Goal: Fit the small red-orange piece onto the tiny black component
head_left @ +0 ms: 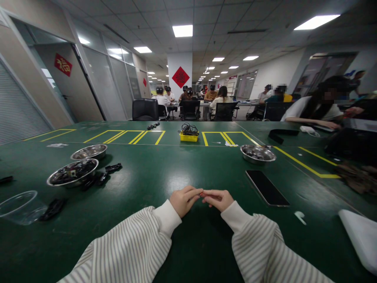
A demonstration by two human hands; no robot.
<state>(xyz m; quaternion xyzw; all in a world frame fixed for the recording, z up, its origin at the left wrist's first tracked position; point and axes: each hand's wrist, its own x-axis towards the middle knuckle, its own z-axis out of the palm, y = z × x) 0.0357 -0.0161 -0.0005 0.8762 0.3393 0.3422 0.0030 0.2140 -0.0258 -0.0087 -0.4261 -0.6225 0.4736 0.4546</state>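
Note:
Above the green table (188, 165), my left hand (183, 199) and my right hand (220, 199) meet at the fingertips. Both are closed in a pinch. Between them shows a tiny orange-red piece (202, 194), too small and too covered by the fingers to name further. A black phone (267, 188) lies to the right of my right hand, with a white earbud (300, 217) nearer to me. Off to the left stands a steel bowl (53, 181) of black parts, and loose black parts (103, 179) lie beside it.
Another steel bowl (88, 147) stands behind the left one, and a third bowl (257, 159) at right holds dark parts. A clear plastic cup (22, 212) stands far left. Black cables fill a yellow tray (189, 138). A white object (361, 236) lies at right; a person (312, 106) sits beyond.

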